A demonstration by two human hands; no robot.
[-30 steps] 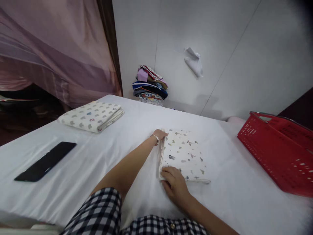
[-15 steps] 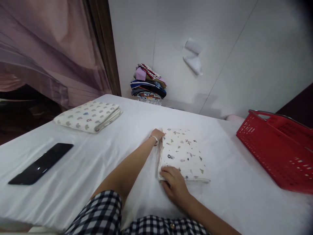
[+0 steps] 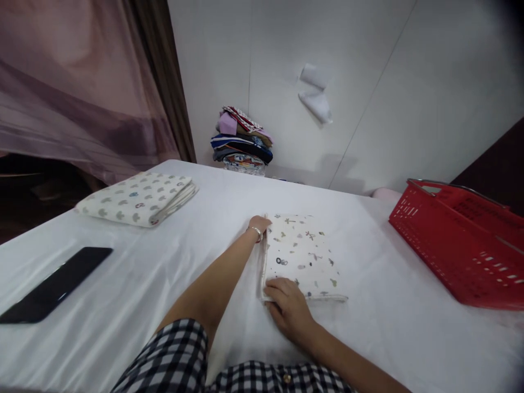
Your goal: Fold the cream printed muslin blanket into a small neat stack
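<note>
A folded white cloth (image 3: pixel 305 251) with small printed plants and animals lies flat on the white-covered table. My left hand (image 3: pixel 259 224), with a bracelet at the wrist, grips its far left corner. At the near left corner is my right hand (image 3: pixel 289 307), its fingers on top of the fabric and the thumb at the edge, pinching the layers. The tips of my left fingers are partly hidden by the cloth and the hand itself.
Another folded cloth (image 3: pixel 133 199) with grey prints sits at the far left. A black flat panel (image 3: pixel 55 286) lies nearer on the left. The red basket (image 3: pixel 454 245) stands at right. Stacked clothes (image 3: pixel 243 143) rise behind the table (image 3: pixel 221 202), before the wall.
The whole view has shifted slightly, with most things appearing a little further left. Both hands keep hold of the same corners, and the cloth looks unchanged.
</note>
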